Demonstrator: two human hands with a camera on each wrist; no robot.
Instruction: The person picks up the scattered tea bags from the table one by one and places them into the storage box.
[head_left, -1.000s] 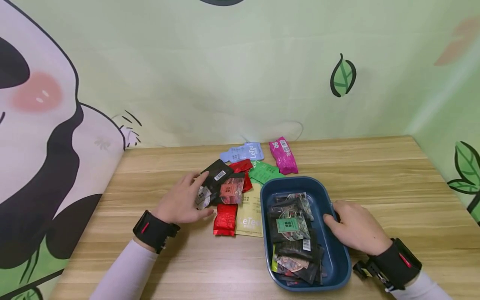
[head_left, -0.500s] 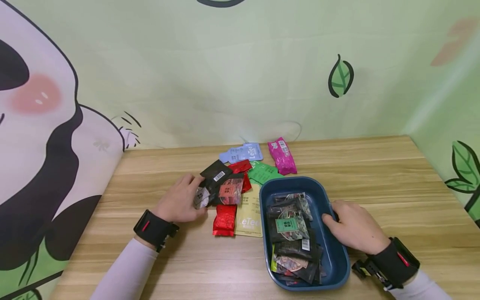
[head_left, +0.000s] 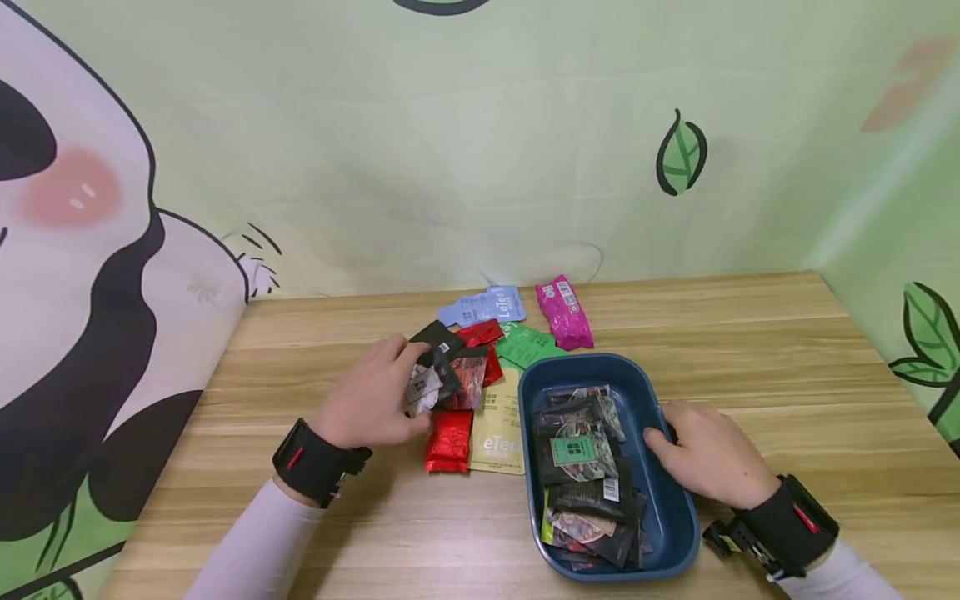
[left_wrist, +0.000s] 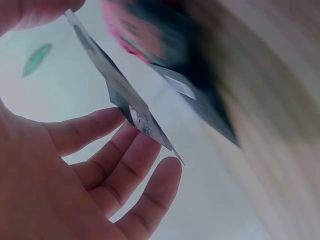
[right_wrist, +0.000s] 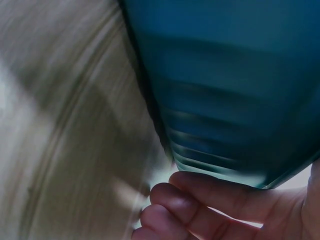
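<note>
My left hand (head_left: 371,398) pinches a black sachet with a grey-white label (head_left: 423,387) between thumb and fingers, above the left side of the packet pile. In the left wrist view that sachet (left_wrist: 112,75) stands edge-on, its ends at the thumb and fingertips. Beneath and beside it lie a black sachet with a barcode (head_left: 435,335) and a black sachet with a red label (head_left: 470,375). My right hand (head_left: 712,454) holds the right rim of a blue plastic bin (head_left: 671,525), thumb over the edge, fingers against the outer wall. Several black sachets (head_left: 577,454) lie inside the bin.
Around the pile lie a red packet (head_left: 448,442), a yellow packet (head_left: 497,429), a green packet (head_left: 528,343), a blue packet (head_left: 483,307) and a pink packet (head_left: 565,311). A printed backdrop (head_left: 450,167) rises behind the wooden table (head_left: 780,350).
My left hand has closed its fingers on the sachet with the grey-white label and brought it slightly up and to the right. The right hand and the bin have stayed put.
</note>
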